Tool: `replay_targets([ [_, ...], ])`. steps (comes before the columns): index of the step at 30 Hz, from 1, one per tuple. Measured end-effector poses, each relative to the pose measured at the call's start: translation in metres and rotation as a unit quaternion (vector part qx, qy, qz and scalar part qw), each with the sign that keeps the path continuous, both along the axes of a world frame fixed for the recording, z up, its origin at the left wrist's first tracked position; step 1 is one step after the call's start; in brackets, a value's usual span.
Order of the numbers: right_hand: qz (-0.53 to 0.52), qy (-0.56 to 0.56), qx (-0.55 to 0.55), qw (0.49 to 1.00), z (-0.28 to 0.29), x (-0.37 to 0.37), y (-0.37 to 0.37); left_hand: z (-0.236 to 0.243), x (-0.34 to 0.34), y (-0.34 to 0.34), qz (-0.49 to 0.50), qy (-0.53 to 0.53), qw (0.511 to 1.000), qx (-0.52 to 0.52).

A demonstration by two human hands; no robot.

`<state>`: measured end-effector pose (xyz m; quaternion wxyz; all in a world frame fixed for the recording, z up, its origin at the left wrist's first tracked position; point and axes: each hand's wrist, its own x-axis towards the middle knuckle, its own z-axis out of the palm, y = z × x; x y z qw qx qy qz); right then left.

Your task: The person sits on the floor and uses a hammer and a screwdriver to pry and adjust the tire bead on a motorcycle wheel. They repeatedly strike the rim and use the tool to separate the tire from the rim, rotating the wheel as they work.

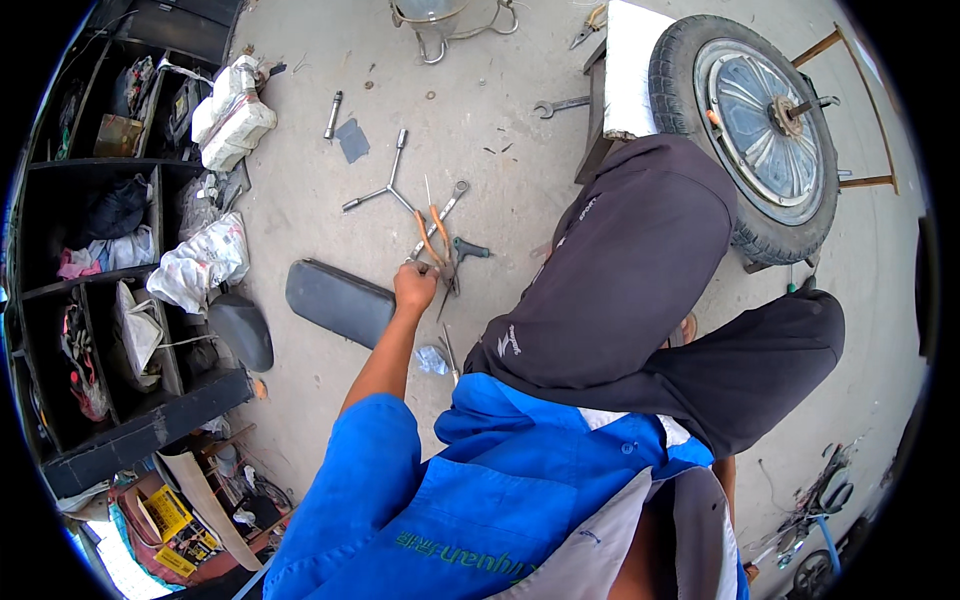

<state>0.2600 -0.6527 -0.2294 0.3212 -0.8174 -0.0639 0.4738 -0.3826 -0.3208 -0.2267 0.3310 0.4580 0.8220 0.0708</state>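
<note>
My left hand (415,287) is closed and reaches down into a group of tools on the floor; what its fingers grip, if anything, I cannot make out. Right beside the fingers lie pliers with orange handles (442,236), crossing a combination wrench (452,205). A tool with a dark green handle (471,248) touches this group. Beyond it rests a three-armed socket wrench (391,187). Below the hand is a long black padded seat (342,303). My right arm (728,485) shows only as a sliver beside my body, and its hand is hidden.
A wheel with a black tyre (672,90) leans by a white-topped stand (632,60) at the right. A black shelf unit (100,165) with bags and parts lines the left. Another wrench (562,106), a socket tool (333,115) and a metal-framed container (432,15) are farther off.
</note>
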Motion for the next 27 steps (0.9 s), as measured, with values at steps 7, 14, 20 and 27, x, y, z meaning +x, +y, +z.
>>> replay_targets([
  [7, -0.011, -0.011, 0.034, 0.999, 0.006, 0.004, 0.012, 0.030, 0.061, 0.014, -0.178, 0.138, 0.974, 0.022],
  [14, -0.047, -0.032, 0.129, 0.990, 0.010, 0.004, 0.014, 0.011, 0.064, 0.029, -0.237, 0.215, 0.947, -0.031],
  [20, -0.052, -0.088, 0.193, 0.976, 0.008, 0.004, 0.007, 0.020, 0.067, 0.037, -0.282, 0.192, 0.939, -0.037],
  [27, -0.006, -0.267, 0.067, 0.961, 0.100, 0.045, 0.090, 0.007, 0.015, 0.077, -0.140, -0.088, 0.982, 0.095],
])
